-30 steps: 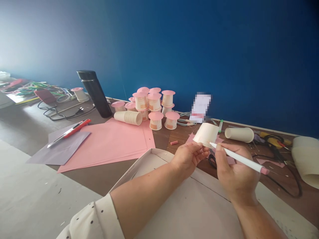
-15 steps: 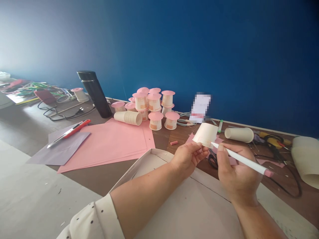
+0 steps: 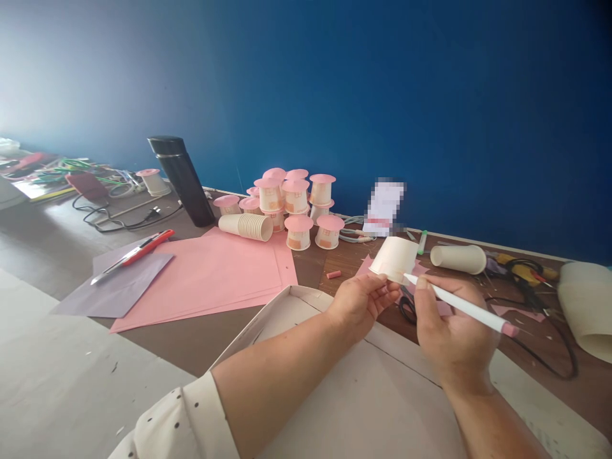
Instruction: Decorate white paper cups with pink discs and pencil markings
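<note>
Between the thumb and fingers of my left hand [image 3: 361, 303], a white paper cup [image 3: 394, 256] is gripped by its rim, upside down and slightly tilted. My right hand [image 3: 456, 338] is closed around a white marker pen [image 3: 471, 308] with a pink end. Its tip touches or nearly touches the cup near the rim. A small pink marker cap [image 3: 334, 275] lies on the table left of the cup. Behind my hands are scissors [image 3: 408, 309], partly hidden, and pink paper scraps [image 3: 366, 264]. Several cups with pink round roofs and drawn windows [image 3: 299, 232] stand stacked by the wall.
Pink paper sheets [image 3: 205, 274] lie at left with a red utility knife [image 3: 138, 252] on grey paper. A black flask [image 3: 184, 182] and a row of nested cups [image 3: 246, 226] are behind. A shallow white box lid [image 3: 354, 395] lies under my arms. Loose cups [image 3: 459, 259] and cables sit at right.
My right hand and the rear end of the marker have shifted slightly to the left. The cup and my left hand stay almost still.
</note>
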Demonstrator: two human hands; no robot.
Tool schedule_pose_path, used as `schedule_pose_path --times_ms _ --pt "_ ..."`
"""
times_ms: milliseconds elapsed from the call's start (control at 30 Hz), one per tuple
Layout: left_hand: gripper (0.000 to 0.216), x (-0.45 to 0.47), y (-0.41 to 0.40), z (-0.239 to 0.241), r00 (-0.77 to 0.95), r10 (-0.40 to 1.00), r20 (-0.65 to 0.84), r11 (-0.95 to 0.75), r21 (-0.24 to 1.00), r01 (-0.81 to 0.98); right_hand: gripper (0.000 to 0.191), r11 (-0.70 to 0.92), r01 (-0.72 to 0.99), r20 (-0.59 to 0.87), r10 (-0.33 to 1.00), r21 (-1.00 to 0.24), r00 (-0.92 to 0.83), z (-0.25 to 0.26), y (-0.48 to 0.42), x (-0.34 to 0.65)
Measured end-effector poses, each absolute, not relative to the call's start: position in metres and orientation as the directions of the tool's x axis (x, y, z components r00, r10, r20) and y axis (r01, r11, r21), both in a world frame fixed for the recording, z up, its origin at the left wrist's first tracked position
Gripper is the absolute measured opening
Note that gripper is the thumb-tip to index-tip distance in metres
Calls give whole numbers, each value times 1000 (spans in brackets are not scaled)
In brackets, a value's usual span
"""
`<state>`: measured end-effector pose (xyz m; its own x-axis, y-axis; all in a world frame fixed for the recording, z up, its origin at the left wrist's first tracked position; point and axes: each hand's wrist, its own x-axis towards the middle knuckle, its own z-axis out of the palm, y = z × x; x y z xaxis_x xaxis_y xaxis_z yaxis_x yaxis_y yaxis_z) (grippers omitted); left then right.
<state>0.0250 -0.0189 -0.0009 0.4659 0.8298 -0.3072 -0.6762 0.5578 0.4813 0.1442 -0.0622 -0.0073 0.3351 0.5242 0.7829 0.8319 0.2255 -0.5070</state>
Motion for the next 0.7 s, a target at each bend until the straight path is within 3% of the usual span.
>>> schedule_pose_path --times_ms 700 --pt "16 25 -18 -1 471 824 -314 566 481 -669 23 214 848 789 526 -484 318 -6 -62 143"
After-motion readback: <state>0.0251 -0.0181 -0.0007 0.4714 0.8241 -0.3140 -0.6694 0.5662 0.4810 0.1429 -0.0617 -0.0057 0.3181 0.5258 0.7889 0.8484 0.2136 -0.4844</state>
